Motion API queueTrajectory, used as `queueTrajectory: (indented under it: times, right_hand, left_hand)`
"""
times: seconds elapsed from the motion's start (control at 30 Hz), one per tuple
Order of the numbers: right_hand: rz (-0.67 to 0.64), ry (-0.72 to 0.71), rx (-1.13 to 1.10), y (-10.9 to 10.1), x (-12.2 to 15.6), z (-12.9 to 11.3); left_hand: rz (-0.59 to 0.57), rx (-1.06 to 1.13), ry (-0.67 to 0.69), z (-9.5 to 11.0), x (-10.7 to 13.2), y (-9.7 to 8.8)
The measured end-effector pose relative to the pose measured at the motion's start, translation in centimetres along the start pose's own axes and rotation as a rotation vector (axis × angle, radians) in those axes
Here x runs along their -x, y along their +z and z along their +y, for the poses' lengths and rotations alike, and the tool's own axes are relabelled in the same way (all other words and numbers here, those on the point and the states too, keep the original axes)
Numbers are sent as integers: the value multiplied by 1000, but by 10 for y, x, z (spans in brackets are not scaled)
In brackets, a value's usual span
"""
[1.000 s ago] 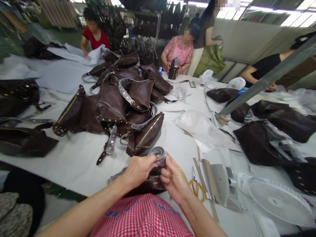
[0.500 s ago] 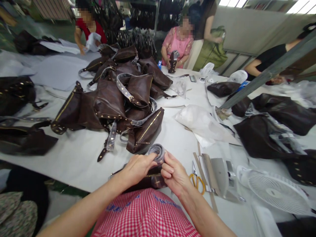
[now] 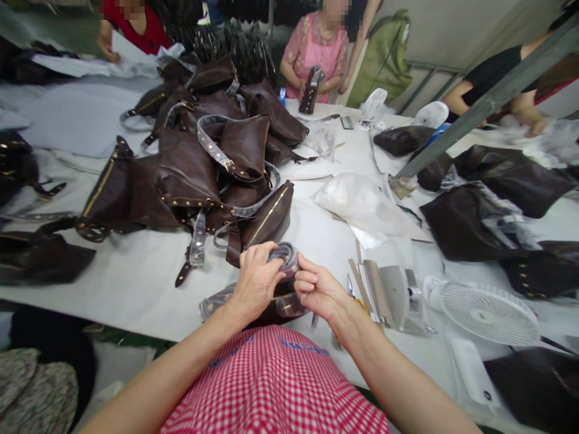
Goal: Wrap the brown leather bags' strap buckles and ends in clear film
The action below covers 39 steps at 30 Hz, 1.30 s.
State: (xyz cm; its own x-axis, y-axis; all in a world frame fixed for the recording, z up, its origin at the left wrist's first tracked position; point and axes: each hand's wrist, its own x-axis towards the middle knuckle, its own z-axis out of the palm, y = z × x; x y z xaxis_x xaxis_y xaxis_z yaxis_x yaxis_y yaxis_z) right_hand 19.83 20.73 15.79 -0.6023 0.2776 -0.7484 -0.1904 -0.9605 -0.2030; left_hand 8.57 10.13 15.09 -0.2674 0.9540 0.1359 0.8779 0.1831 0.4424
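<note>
Between my hands is a rolled-up bag strap [image 3: 286,259], coiled in several turns and wrapped in clear plastic film. My left hand [image 3: 257,277] grips the coil from the left, fingers over its far side and thumb at the front. On the other side my right hand [image 3: 319,286] pinches the coil's outer turn between thumb and curled fingers. Below the coil, close to my checked apron [image 3: 271,380], lies a dark brown leather bag [image 3: 266,310], partly hidden by my hands and wrists. Film-wrapped strap parts show at both its ends.
A heap of brown leather bags [image 3: 187,166] with wrapped straps fills the left of the table. To the right are scissors [image 3: 350,286], cardboard strips [image 3: 377,289], a white fan [image 3: 491,313] and a white plastic bag [image 3: 357,202]. A slanted metal post [image 3: 479,102] rises beyond. Co-workers sit opposite.
My left hand has shifted its fingers from the coil's near side to over its far side. The view has tilted down slightly. The scissors are now mostly hidden behind my right hand and forearm.
</note>
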Motion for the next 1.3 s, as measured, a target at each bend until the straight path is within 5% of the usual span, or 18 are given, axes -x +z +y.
queueTrajectory:
  times: [0.13, 0.23, 0.37, 0.43, 0.57, 0.7, 0.87, 1.03, 1.17, 1.3]
  right_hand:
    - [-45, -50, 119, -5, -3, 2]
    - [-24, -238, 396, -25, -5, -1]
    - [-6, -662, 1229, -57, -2, -16]
    - [-98, -747, 1702, -64, 0, -22]
    - [-226, -724, 2326, -54, -5, -20]
    - [-260, -525, 2627, -34, -18, -7]
    - [-392, -243, 2598, -28, -31, -7]
    - [-667, -191, 2082, -39, -25, -29]
    - [-759, -231, 1725, -43, -4, -42]
    - [-656, -365, 1587, -46, 7, -45]
  left_hand:
    - [-20, 179, 45, -13, -2, 7]
    - [-102, 327, -30, -28, -7, 4]
    - [-212, 628, -164, -46, -12, -10]
    - [-269, 733, -200, -52, -14, -15]
    - [-318, 771, -238, -55, -17, -16]
    - [-308, 762, -242, -53, -17, -13]
    - [-347, 911, -333, -51, -17, -13]
    - [-515, 956, -346, -48, -22, -7]
    - [-664, 944, -352, -49, -24, 6]
    - [-751, 912, -375, -49, -24, 19]
